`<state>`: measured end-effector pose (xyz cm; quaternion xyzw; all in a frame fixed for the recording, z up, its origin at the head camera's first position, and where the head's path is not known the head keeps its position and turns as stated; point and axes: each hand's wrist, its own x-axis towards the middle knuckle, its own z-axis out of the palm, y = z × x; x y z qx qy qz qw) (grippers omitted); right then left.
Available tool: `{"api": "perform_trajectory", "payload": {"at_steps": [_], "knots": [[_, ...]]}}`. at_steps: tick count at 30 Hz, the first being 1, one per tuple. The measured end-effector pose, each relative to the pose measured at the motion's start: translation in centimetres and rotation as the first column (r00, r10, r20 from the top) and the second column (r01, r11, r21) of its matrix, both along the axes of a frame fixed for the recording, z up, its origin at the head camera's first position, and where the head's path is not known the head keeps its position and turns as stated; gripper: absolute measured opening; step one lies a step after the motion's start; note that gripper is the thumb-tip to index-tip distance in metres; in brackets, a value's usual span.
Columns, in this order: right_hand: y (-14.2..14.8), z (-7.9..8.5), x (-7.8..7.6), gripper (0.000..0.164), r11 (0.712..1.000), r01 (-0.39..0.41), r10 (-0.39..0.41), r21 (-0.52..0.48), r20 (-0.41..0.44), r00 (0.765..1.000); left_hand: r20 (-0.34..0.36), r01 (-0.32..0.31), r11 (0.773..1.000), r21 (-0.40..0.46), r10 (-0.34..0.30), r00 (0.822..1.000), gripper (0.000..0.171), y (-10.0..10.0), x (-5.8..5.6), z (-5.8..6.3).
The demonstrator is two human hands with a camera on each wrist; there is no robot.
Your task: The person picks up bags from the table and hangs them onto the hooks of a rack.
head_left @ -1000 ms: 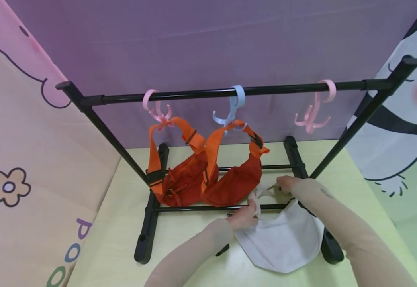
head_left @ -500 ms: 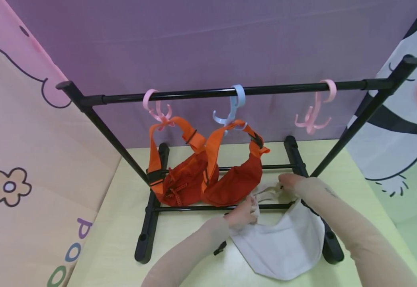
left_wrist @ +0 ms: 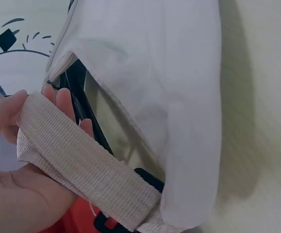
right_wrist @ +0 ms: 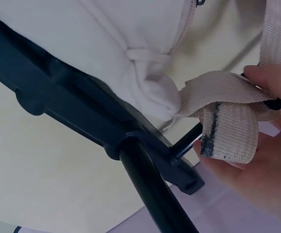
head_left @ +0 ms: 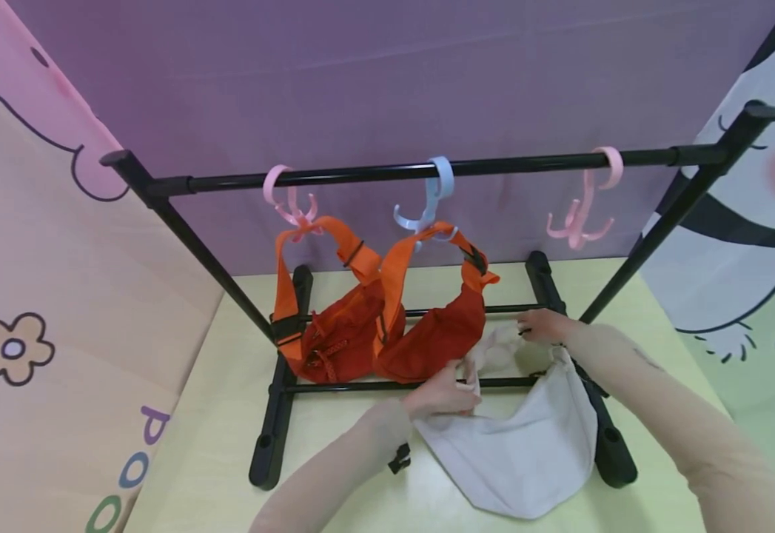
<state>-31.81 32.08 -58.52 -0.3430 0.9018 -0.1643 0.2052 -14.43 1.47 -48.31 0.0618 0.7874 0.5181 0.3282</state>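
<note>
A white cloth bag [head_left: 520,459] with a beige webbing strap [left_wrist: 82,150] lies on the table at the rack's right front. My left hand [head_left: 440,392] grips the strap beside the bag's left corner; in the left wrist view the webbing lies between thumb and fingers. Farther back, my right hand [head_left: 545,326] pinches another stretch of folded strap [right_wrist: 227,92], which has a dark mark near its end. Part of a black buckle [right_wrist: 276,103] shows by the right thumb. The bag's right corner lies close to the rack's black foot [head_left: 614,451].
Orange-red bag material [head_left: 437,337] hangs by orange straps from a pink hook [head_left: 300,215] and a blue hook [head_left: 427,211]; whether it is one bag or two, I cannot tell. Another pink hook [head_left: 580,215] hangs bare at the right of the black rail [head_left: 360,175].
My left hand has shifted left and slightly back with its strap, my right hand slightly back. The hands are farther apart. The white bag's near edge has come a little nearer.
</note>
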Motion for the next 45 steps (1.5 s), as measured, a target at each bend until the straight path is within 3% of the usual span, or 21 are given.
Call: {"api": "perform_trajectory", "payload": {"at_steps": [2,4,8,14,22,29,34,40,45], "knots": [[-2.1,5.0,2.7,0.01,0.999,0.02,-0.021,-0.033,-0.031,0.999,0.023,0.023,1.0,-0.01,-0.023,0.999,0.08,-0.3,0.0,0.3],[-4.4,9.9,5.5,0.005,0.996,0.094,-0.093,0.013,-0.034,0.995,0.034,0.06,0.998,-0.02,-0.059,0.998,0.075,-0.6,-0.1,0.5],[-5.9,13.4,7.9,0.011,0.987,0.156,-0.152,0.039,-0.088,0.984,0.045,0.118,0.992,-0.039,-0.116,0.992,0.056,-1.0,-0.2,0.8],[-6.3,14.5,8.7,0.01,0.98,0.197,-0.196,0.0,-0.116,0.974,0.034,0.142,0.99,-0.015,-0.141,0.989,0.036,-1.5,-0.3,1.5],[-7.0,14.8,9.7,0.021,0.972,0.215,-0.221,-0.09,-0.062,0.973,-0.135,0.2,0.98,-0.009,-0.2,0.97,0.012,-1.8,-0.7,3.2],[-7.8,14.8,10.3,0.035,0.968,0.218,-0.221,-0.122,-0.007,0.975,-0.238,0.174,0.985,0.009,-0.167,0.957,0.017,-2.0,-1.2,4.5],[-8.3,15.1,10.5,0.031,0.974,0.191,-0.192,-0.124,0.004,0.981,-0.242,0.148,0.988,0.034,-0.135,0.961,0.012,-1.9,-1.5,5.7],[-8.7,15.5,10.7,0.016,0.983,0.137,-0.149,-0.122,-0.093,0.985,-0.281,0.197,0.98,0.001,-0.189,0.941,0.014,-2.2,-1.5,7.2],[-9.2,16.2,11.1,0.014,0.978,0.151,-0.163,-0.142,-0.078,0.984,-0.318,0.231,0.973,-0.014,-0.223,0.921,0.014,-2.3,-1.6,8.2]]}}
